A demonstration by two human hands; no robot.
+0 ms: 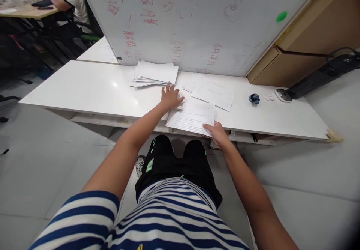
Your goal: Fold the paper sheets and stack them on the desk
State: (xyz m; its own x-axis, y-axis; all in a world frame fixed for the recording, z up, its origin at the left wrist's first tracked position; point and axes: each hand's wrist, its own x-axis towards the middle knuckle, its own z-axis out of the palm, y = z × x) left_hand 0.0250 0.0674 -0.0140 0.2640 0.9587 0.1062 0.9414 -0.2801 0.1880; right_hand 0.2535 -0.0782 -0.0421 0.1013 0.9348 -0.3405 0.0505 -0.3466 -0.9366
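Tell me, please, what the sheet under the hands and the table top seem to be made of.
The sheet looks like thin white printed paper, matte: its near corner lifts at the right hand, and faint lines of text show. The left hand presses flat on its far edge. The table top looks like white laminate or coated board, glossy: it mirrors a bright light spot.

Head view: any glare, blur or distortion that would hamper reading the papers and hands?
Head view: wide-angle bending curves the white table edge; small ceiling-light glints on its top. The printed sheet under the left hand and right hand is too small to read. The paper stack is sharp; the lower right corner darkens.
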